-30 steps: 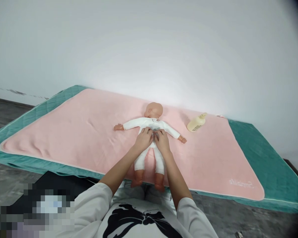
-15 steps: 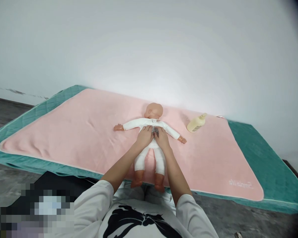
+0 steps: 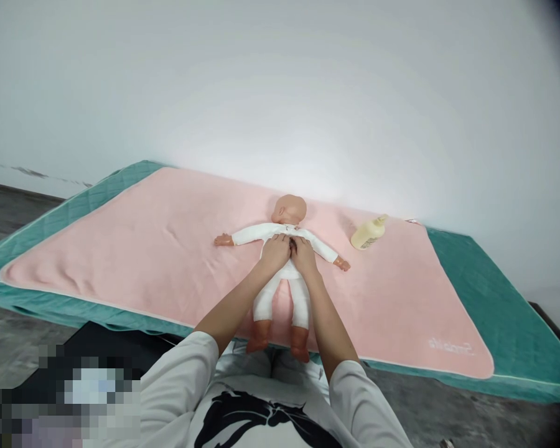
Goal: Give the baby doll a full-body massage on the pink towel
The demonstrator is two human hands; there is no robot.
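A baby doll (image 3: pixel 288 269) with a white cloth body lies on a pink mat, arms spread, its bald head turned to the left and its feet at the near edge. On the left side of its back rests my left hand (image 3: pixel 275 251), fingers laid forward. My right hand (image 3: pixel 304 254) lies beside it on the right side of the back. Both thumbs come close together along the middle, where a small dark patch shows between them. Neither hand holds anything that I can see.
The pink mat (image 3: pixel 205 249) covers most of a green padded bed (image 3: pixel 490 292) against a pale wall. A cream pump bottle (image 3: pixel 368 233) lies tilted to the doll's right. Something black (image 3: pixel 107 348) and a blurred-out patch are at the lower left.
Both hands have shifted slightly on the doll's back and come closer together. Less of the grey patch between the thumbs shows. The doll and bottle stay in place.
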